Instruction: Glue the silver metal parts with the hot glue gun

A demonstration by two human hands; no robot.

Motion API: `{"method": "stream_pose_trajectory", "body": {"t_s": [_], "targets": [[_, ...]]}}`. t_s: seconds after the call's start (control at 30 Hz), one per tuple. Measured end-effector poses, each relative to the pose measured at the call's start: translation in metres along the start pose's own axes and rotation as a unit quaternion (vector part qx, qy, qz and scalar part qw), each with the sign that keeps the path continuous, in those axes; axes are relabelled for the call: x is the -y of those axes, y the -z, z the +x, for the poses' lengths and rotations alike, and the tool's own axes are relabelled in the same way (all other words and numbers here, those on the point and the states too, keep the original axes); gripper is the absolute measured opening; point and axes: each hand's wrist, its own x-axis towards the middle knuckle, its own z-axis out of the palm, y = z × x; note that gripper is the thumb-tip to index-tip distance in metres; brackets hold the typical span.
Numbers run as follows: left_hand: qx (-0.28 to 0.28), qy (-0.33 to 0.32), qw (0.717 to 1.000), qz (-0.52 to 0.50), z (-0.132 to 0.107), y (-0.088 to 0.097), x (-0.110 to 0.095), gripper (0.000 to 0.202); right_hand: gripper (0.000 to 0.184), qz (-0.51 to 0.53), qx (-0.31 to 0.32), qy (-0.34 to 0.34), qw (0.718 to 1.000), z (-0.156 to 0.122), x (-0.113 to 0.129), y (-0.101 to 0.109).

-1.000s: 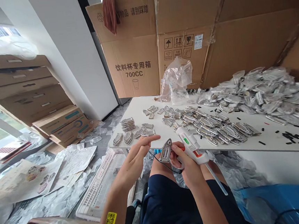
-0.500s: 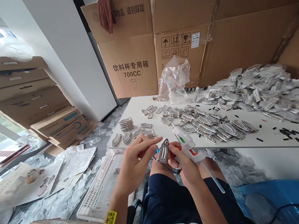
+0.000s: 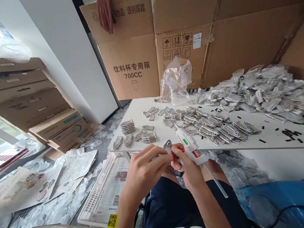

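Note:
My left hand (image 3: 144, 175) is raised in front of the table edge, its fingers pinching a small silver metal piece (image 3: 167, 146) whose pointed tip alone shows. My right hand (image 3: 187, 167) grips a white hot glue gun (image 3: 191, 149) with a green-lit panel, and its nozzle end sits close to that piece. A long glue stick (image 3: 216, 181) juts from the gun's rear. Just beyond the hands, many similar metal pieces (image 3: 217, 129) lie in rows and stacks on the white table (image 3: 143, 109).
Behind the loose pieces, a heap of plastic-bagged metal parts (image 3: 269, 93) fills the table's right side, with small black bits (image 3: 289, 133) scattered nearby. Large cardboard boxes (image 3: 129, 66) stand behind. Newspaper (image 3: 104, 192) and crumpled plastic cover the floor at left; a blue bag (image 3: 278, 195) lies lower right.
My left hand has closed over the metal piece and moved right, hiding most of it. The glue gun stays in my right hand, and the view has shifted slightly.

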Motion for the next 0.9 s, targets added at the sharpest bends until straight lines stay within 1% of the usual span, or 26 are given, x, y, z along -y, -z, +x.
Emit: {"method": "stream_pose_trajectory", "body": {"t_s": [0.1,0.33,0.5,0.63,0.9], "targets": [[0.022,-0.007,0.999,0.034,-0.0009,-0.0019,-0.0005,0.015,0.040,-0.001,-0.005,-0.006,1.000,0.0003,0.0024,-0.0003],[0.037,-0.005,0.997,0.065,-0.0011,-0.0018,-0.0014,0.017,0.044,-0.009,-0.007,-0.010,1.000,-0.0010,0.0065,-0.0025],[0.045,-0.003,0.997,0.064,-0.0012,-0.0029,-0.0018,0.018,0.046,-0.009,-0.003,-0.014,1.000,-0.0016,0.0056,-0.0019],[0.049,0.003,0.997,0.057,-0.0009,-0.0027,-0.0014,0.021,0.044,-0.021,-0.008,0.002,1.000,-0.0021,0.0060,-0.0019],[0.085,0.012,0.994,0.073,0.0023,0.0010,-0.0030,0.018,0.043,-0.031,-0.013,0.016,0.999,-0.0009,0.0073,-0.0015]]}}
